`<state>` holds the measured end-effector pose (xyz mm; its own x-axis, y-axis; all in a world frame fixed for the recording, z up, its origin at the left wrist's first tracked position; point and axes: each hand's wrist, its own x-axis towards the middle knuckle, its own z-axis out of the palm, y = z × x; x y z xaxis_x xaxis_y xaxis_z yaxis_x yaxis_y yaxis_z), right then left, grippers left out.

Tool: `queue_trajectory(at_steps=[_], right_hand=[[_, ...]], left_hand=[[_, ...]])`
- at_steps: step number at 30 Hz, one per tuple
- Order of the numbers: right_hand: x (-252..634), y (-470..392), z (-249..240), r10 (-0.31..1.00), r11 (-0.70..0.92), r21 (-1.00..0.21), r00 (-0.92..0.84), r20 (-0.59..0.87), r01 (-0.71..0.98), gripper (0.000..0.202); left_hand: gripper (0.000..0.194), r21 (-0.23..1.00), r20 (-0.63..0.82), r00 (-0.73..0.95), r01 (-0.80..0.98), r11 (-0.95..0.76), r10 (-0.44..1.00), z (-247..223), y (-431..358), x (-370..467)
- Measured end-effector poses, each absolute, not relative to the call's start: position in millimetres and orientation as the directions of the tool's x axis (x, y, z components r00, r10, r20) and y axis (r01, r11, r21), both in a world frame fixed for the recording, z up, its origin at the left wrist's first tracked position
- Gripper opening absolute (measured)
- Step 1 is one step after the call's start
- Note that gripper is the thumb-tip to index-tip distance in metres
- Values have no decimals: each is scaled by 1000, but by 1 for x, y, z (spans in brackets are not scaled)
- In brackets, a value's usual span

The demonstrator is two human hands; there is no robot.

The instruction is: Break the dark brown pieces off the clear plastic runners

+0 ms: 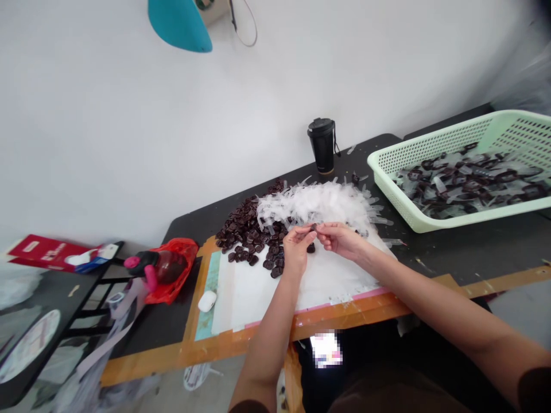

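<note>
My left hand (pixel 296 245) and my right hand (pixel 339 237) meet over the white work sheet (pixel 331 275). Between their fingertips is a small dark brown piece (pixel 313 228), partly hidden by the fingers; both hands look pinched on it. Left of my hands spreads a heap of glossy dark brown pieces (pixel 245 226), rounded squares in shape. Just beyond my fingers lies a pile of thin, translucent white strips (pixel 321 201). Another dark piece lies below my fingertips on the sheet.
A pale green basket (pixel 424 221) on the right holds brown pieces with clear strips. A black lidded tumbler (pixel 322 146) stands at the back. To the left are a white earbud case (pixel 207 301) and a bottle in a red bag (pixel 178 269). Tape lines the table's front edge.
</note>
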<state>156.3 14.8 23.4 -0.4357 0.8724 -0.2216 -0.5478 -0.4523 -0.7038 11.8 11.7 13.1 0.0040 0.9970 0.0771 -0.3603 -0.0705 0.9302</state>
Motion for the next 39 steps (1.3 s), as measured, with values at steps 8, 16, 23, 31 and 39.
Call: queue_trajectory(at_steps=[8,16,23,31,39], right_hand=[[153,11,23,896,-360,-773,-424,-131,-523,27],[152,11,23,917,-328,-771,-381,-121,-545,29],[149,11,18,950,-218,-830,-305,-61,-513,30],[147,7,23,987,77,-971,-123,107,-226,33],[152,9,18,893,433,-882,-225,390,186,32]], left_hand=[[18,945,157,-21,-286,-156,987,17,9,10],[16,940,217,-36,-263,-219,976,13,11,10],[18,948,229,-5,-228,-224,973,13,12,8],[16,975,203,-5,-89,-203,979,18,8,6],[16,975,197,-13,-97,-198,980,19,13,1]])
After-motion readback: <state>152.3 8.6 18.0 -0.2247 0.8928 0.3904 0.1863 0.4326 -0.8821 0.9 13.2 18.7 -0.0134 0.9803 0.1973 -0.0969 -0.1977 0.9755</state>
